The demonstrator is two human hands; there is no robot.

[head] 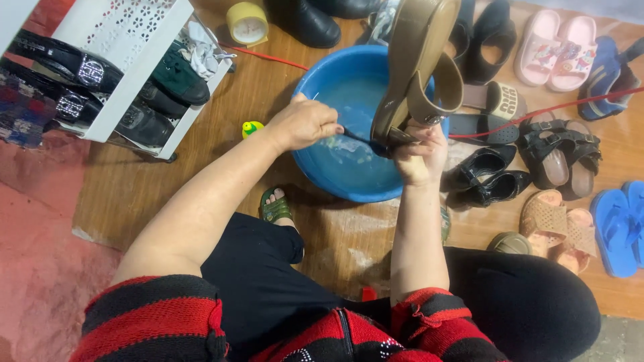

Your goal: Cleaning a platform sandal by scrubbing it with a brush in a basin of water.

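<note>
Right hand (420,155) has a closed grip on the olive sandal (416,67), upright over the blue basin (322,167) mid-frame; left hand (303,124) is closed on a small brush (355,137) touching its heel.

Home entryway; white shoe rack (121,60) with shoes; sandals, slippers (555,50) strewn on wooden floor (134,194); blue wash basin (335,181)

A small yellow bottle (251,128) with a green top stands on the wooden floor (134,194). It is just left of the blue basin (315,80), near the front corner of the white shoe rack (121,74). A round yellow thing (247,23) with a pale flat face lies by the far edge of the floor. It may be a tub or a roll. I cannot tell which.
</note>
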